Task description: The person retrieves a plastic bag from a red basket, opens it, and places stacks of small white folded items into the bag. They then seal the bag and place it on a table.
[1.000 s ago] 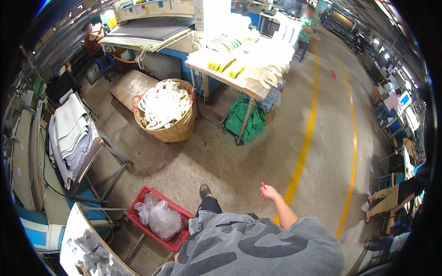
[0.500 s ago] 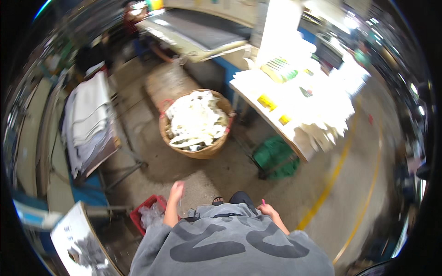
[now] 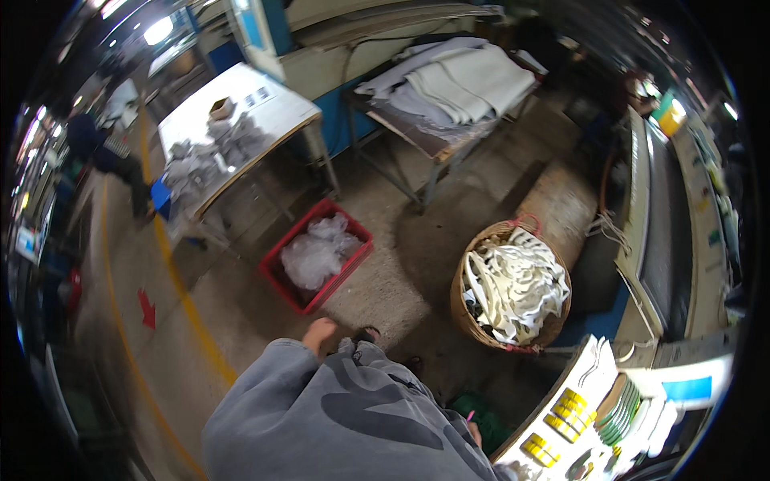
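Our right grip [image 3: 476, 434] pinches a slim pink object [image 3: 471, 416] near the side bench [image 3: 539, 410]; our left grip [image 3: 321, 332] hangs near the red crate [image 3: 343, 269], whether spread or closed we cannot tell. Beyond, we see pale sheets [image 3: 465, 84] on the back bench [image 3: 415, 138].

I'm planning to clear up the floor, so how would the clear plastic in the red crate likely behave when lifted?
The clear plastic is probably floppy, since it lies crumpled in loose folds. It looks thin and see-through, so it's likely light for its bulk. Its shiny surface suggests it may be slippery.
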